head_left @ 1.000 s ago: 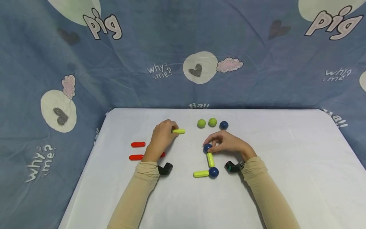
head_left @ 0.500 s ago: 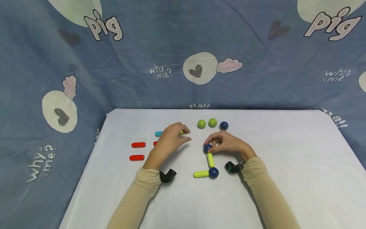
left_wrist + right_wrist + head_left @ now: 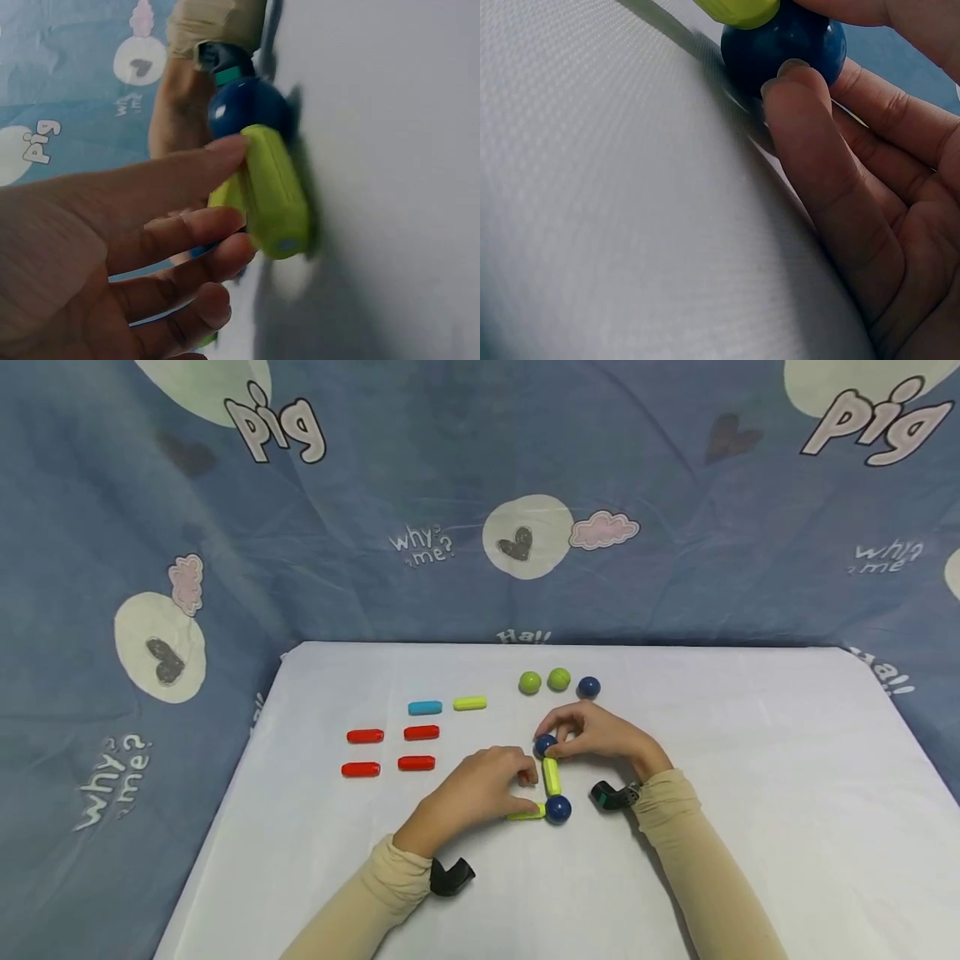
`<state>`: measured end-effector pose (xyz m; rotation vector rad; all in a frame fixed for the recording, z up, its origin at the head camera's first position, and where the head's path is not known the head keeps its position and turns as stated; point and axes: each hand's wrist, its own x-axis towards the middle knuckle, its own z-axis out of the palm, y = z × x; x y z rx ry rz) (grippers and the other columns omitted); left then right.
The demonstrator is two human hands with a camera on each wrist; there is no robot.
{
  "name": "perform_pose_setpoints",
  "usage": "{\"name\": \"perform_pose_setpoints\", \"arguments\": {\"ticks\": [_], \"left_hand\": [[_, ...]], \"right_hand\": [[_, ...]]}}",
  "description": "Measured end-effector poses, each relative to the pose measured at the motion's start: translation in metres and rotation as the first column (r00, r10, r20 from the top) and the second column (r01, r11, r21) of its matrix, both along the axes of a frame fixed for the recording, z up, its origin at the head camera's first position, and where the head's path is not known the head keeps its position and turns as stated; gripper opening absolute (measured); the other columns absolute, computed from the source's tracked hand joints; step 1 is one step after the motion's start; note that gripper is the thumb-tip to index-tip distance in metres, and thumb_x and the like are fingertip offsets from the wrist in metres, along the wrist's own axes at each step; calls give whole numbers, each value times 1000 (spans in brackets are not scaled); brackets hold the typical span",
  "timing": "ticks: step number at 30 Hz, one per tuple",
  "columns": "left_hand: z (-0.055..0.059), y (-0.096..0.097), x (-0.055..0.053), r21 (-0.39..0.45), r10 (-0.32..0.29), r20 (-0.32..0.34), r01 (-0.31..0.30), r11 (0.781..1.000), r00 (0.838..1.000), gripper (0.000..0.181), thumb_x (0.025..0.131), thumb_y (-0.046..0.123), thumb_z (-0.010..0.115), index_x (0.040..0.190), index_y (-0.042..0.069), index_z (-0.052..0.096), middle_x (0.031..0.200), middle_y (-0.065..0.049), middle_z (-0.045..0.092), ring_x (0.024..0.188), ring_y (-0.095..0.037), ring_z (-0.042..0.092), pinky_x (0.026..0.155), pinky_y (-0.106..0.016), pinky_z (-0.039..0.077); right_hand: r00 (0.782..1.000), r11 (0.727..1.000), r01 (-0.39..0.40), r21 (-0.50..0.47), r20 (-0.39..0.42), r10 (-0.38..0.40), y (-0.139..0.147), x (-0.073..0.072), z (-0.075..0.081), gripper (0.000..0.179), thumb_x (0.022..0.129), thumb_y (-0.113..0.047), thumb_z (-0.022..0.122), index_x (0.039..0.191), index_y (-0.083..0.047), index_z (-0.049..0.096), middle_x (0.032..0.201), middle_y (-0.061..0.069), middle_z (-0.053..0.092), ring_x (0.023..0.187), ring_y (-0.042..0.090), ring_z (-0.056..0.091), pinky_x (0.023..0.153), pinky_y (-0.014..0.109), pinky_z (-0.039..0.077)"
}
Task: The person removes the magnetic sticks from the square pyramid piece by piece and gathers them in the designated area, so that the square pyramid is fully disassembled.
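Note:
My right hand (image 3: 600, 732) pinches a dark blue ball (image 3: 545, 745) between thumb and fingers. A yellow-green stick (image 3: 552, 777) runs from that ball down to a second blue ball (image 3: 558, 809). Another yellow-green stick (image 3: 277, 195) points left from the second ball, partly hidden by my left hand (image 3: 483, 789) in the head view. In the left wrist view, the left thumb overlaps this stick and the other fingers are apart, loosely bent, not gripping it. The right wrist view shows the held blue ball (image 3: 780, 49) just above the white cloth, with fingertips against it.
Behind the hands lie two green balls (image 3: 530, 683) and a blue ball (image 3: 588, 687). Several red sticks (image 3: 422, 732), a light blue stick (image 3: 425, 707) and a loose yellow-green stick (image 3: 470, 703) lie left of them on the white table (image 3: 787, 777). A blue patterned cloth (image 3: 420, 593) hangs behind.
My left hand has let go of the loose yellow-green stick at the back and moved toward me and right, to the joined pieces. The right hand stays on its blue ball.

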<state>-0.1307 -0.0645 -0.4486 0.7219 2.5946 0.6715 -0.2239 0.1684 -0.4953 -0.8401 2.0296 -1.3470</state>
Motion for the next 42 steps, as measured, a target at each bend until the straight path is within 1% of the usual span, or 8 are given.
{"name": "perform_pose_setpoints", "arguments": {"ticks": [9,14,17,19,22,27,31,42], "left_hand": [[-17,6,6,29,-53,-5,53,998,999,16,85,32,86,89,21,74,82,13,64,78,-4,56,73,-21,46],[-21,9,6,35,-58,-23,59,998,998,15,87,30,85,85,22,73,76,13,60,73,-3,52,68,-20,43],[-21,9,6,38,-54,-22,55,998,998,15,87,30,84,84,22,72,75,13,59,72,-3,51,67,-20,42],[-21,9,5,37,-41,-20,41,998,999,15,87,30,84,84,22,72,75,12,60,72,-4,51,67,-21,42],[-20,7,4,28,-8,-32,8,1000,999,15,88,30,83,86,21,72,77,11,61,73,-5,51,66,-21,41],[-19,2,2,26,50,-57,-48,998,997,17,88,33,83,90,19,73,80,9,62,74,-6,52,67,-22,42],[-20,1,2,52,56,-57,-53,997,997,17,89,33,83,91,18,74,80,7,63,74,-6,52,67,-22,42],[-19,3,2,85,49,-69,-43,995,996,19,88,31,84,92,17,72,81,8,63,74,-5,52,65,-20,42]], "right_hand": [[999,999,36,19,-13,-36,1,2,-4,31,91,-10,78,121,-3,72,86,11,75,74,10,68,80,24,52],[989,989,143,-31,-22,-144,3,12,-9,42,88,-10,81,126,-2,64,91,11,73,75,12,71,81,24,53],[981,976,193,-95,-6,-195,8,21,-12,40,85,-4,82,117,2,58,84,8,68,72,12,68,75,25,54],[983,976,180,-119,-2,-182,11,28,-13,35,84,-2,82,108,2,56,78,6,65,70,10,65,71,25,54],[993,985,120,-122,-8,-122,14,39,-15,28,84,-4,83,99,-1,60,79,2,63,70,8,62,67,24,53],[995,997,73,-25,-59,-74,12,51,-12,26,83,-20,88,95,-13,66,77,-2,65,68,7,58,58,23,47],[994,997,72,31,-90,-69,9,54,-8,31,79,-26,92,95,-18,66,74,-1,65,66,7,56,57,22,45],[989,998,59,23,-138,-55,7,53,-7,32,80,-22,90,100,-19,66,70,5,59,62,4,51,55,21,44]]}}
